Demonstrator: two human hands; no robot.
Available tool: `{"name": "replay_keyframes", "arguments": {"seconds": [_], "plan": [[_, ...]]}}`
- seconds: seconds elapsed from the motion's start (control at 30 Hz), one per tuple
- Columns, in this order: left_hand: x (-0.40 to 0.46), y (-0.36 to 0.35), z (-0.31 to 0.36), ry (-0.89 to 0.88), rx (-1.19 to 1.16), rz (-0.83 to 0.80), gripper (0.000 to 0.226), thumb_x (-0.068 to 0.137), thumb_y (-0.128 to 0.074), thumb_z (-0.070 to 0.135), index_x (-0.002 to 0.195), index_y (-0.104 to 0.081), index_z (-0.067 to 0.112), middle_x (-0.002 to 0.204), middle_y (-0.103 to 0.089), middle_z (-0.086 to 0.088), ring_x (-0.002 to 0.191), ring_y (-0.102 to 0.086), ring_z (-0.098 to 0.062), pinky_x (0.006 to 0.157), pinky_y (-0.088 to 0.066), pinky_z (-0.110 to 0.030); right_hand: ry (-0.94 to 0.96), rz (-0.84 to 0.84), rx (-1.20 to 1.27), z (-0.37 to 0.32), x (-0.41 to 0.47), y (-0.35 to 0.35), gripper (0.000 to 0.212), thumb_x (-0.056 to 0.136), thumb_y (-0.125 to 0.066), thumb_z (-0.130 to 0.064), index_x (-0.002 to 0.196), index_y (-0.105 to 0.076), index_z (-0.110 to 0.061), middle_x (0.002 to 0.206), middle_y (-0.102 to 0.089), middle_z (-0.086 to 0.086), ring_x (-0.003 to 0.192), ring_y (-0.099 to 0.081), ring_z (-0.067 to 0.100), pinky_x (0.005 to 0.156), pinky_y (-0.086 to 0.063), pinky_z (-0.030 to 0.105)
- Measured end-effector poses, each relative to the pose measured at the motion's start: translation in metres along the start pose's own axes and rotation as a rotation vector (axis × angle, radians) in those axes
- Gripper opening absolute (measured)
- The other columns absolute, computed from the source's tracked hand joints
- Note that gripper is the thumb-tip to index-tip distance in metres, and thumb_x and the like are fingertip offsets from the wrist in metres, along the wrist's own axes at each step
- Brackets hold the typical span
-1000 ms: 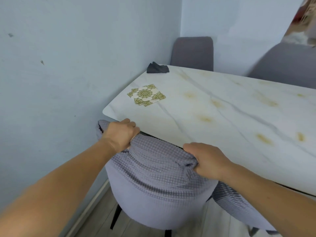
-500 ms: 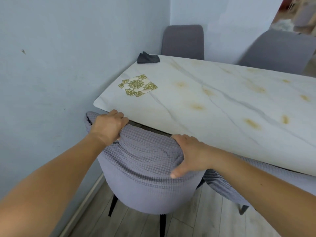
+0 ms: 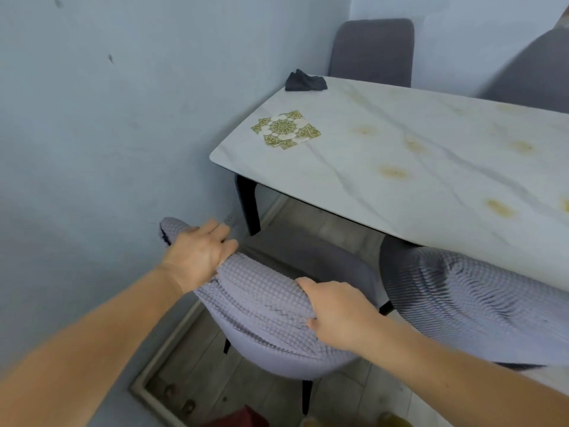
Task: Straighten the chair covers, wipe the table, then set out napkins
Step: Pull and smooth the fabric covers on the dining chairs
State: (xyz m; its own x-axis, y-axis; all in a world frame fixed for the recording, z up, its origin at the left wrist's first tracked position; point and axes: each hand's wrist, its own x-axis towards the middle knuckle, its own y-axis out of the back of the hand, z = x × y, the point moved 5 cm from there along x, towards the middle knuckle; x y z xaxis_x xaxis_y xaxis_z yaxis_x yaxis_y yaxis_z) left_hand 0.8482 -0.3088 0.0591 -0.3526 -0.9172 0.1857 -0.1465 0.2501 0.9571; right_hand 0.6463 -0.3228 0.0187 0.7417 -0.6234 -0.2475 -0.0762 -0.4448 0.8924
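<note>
Fingers of left hand point(image 3: 201, 255) and right hand point(image 3: 338, 312) gripping bunched grey waffle-knit chair cover point(image 3: 261, 300) on chair back. Marble-look worktop point(image 3: 431, 186) unwiped; patterned green-gold napkins point(image 3: 284, 129) stacked, dark cloth point(image 3: 304, 81) at corner.

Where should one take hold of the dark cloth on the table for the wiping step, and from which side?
Probably at its raised peak. The dark cloth lies crumpled at the far corner of the table, by the wall, one fold standing up near its left end. Come from above, fingers pinching that fold; the rest lies flat on the marble and offers little edge to get under.
</note>
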Motion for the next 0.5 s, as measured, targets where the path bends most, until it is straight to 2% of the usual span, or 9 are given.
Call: {"name": "replay_keyframes", "arguments": {"seconds": [0.07,0.13,0.27,0.4,0.5], "plan": [[-0.014,-0.004,0.001,0.022,-0.087,0.019,0.048,0.034,-0.088,-0.004,0.079,-0.072,0.007,0.073,-0.067,-0.011,0.066,-0.066,-0.026,0.054,-0.055,-0.035,0.001,0.015,0.003,-0.007,-0.005,-0.010,0.051,0.089,-0.052,-0.017,0.136,-0.033,-0.020,0.104,-0.061,0.004,0.091,-0.059,0.023,0.075,-0.051,0.037],[-0.026,-0.005,0.003,0.012,-0.112,0.042,0.058,0.030,-0.089,-0.006,0.084,-0.075,0.009,0.085,-0.072,-0.011,0.076,-0.070,-0.027,0.068,-0.058,-0.046,-0.005,0.020,0.006,-0.012,-0.010,-0.017,0.052,0.089,-0.052,-0.015,0.136,-0.032,-0.020,0.105,-0.061,0.005,0.091,-0.059,0.023,0.076,-0.051,0.037],[-0.048,-0.005,0.009,-0.025,-0.087,0.080,0.065,0.016,-0.090,-0.002,0.078,-0.076,0.013,0.078,-0.074,-0.003,0.071,-0.072,-0.019,0.065,-0.057,-0.046,0.020,0.015,-0.046,-0.028,-0.020,-0.036,0.063,0.090,-0.051,-0.011,0.145,-0.022,-0.019,0.111,-0.061,0.007,0.096,-0.060,0.025,0.076,-0.049,0.033],[-0.071,-0.011,0.014,-0.014,-0.063,0.100,0.062,0.020,-0.090,-0.004,0.079,-0.076,0.013,0.077,-0.074,-0.003,0.070,-0.072,-0.019,0.066,-0.056,-0.049,0.033,-0.010,-0.081,-0.042,-0.029,-0.052,0.068,0.092,-0.047,-0.010,0.150,-0.012,-0.019,0.118,-0.058,0.008,0.101,-0.058,0.026,0.069,-0.036,0.029],[-0.079,-0.013,0.015,0.007,-0.054,0.122,0.058,0.024,-0.089,-0.006,0.078,-0.077,0.012,0.077,-0.074,-0.005,0.068,-0.072,-0.019,0.067,-0.056,-0.049,0.028,-0.018,-0.084,-0.046,-0.031,-0.056,0.070,0.091,-0.045,-0.009,0.150,-0.009,-0.019,0.125,-0.055,0.008,0.105,-0.057,0.027,0.075,-0.042,0.032]]}}
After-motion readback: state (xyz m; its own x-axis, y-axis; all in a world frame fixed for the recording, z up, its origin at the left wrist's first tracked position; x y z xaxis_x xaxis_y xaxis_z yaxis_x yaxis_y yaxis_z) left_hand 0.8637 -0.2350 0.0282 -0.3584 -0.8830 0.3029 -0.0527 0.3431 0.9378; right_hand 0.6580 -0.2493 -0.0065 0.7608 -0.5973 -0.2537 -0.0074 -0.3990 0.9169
